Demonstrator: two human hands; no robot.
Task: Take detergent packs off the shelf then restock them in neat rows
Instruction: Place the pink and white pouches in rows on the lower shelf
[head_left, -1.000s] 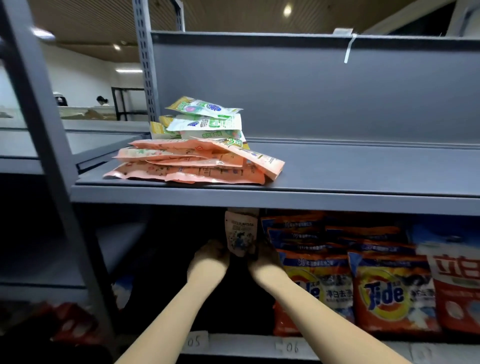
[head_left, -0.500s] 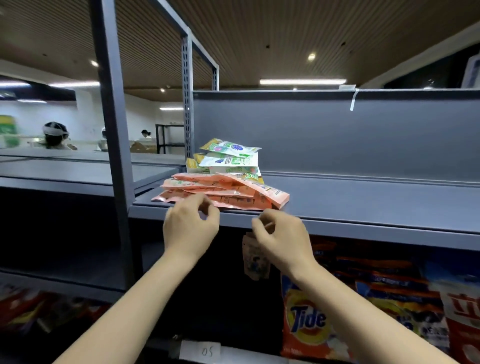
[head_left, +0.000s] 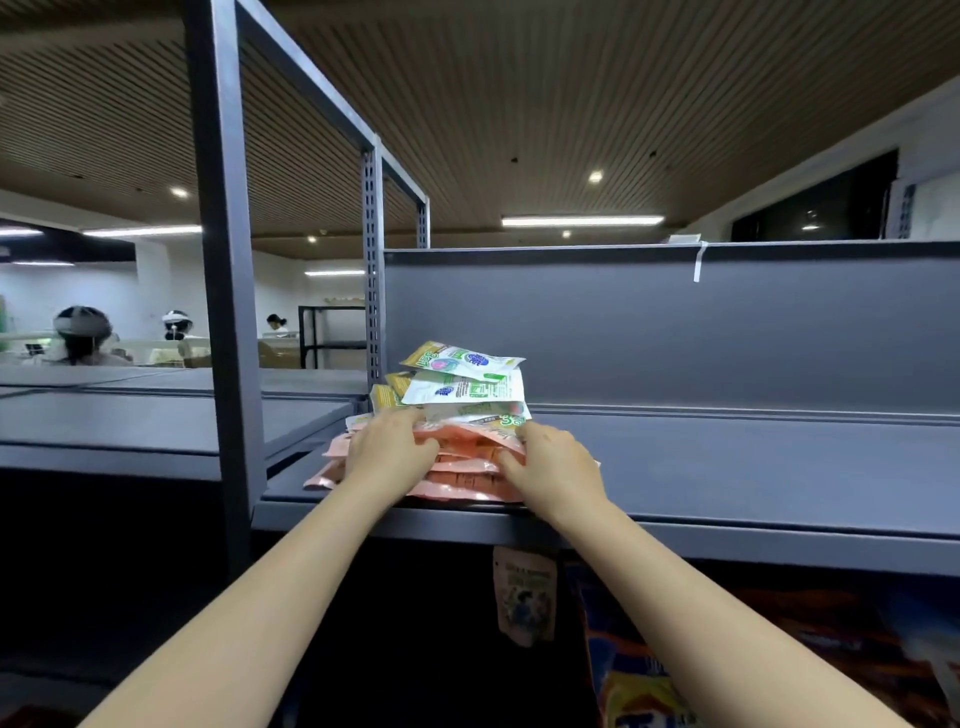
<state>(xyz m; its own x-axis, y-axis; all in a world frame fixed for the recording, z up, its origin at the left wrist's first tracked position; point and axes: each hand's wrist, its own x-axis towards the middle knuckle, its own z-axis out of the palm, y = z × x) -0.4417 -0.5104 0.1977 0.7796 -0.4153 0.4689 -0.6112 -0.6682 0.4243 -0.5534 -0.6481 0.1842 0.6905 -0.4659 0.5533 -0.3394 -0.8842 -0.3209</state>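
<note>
A loose pile of flat detergent packs lies on the left end of the grey top shelf (head_left: 753, 467). Orange-pink packs (head_left: 467, 470) form the bottom layers, and green-and-white packs (head_left: 462, 387) lie skewed on top. My left hand (head_left: 389, 449) rests on the pile's left side, its fingers curled onto the orange packs. At the pile's right side my right hand (head_left: 553, 465) has its fingers curled against the edges of the orange packs. Whether either hand grips a pack firmly is hard to tell.
A grey upright post (head_left: 228, 338) stands left of the pile. Below the shelf hangs a small pouch (head_left: 524, 592), with orange Tide bags (head_left: 644, 691) on the lower shelf. A grey back panel (head_left: 675, 332) closes the shelf behind. People sit far off at the left.
Both hands rose from the lower shelf to the top shelf's edge and now reach onto the pile. The camera tilted upward.
</note>
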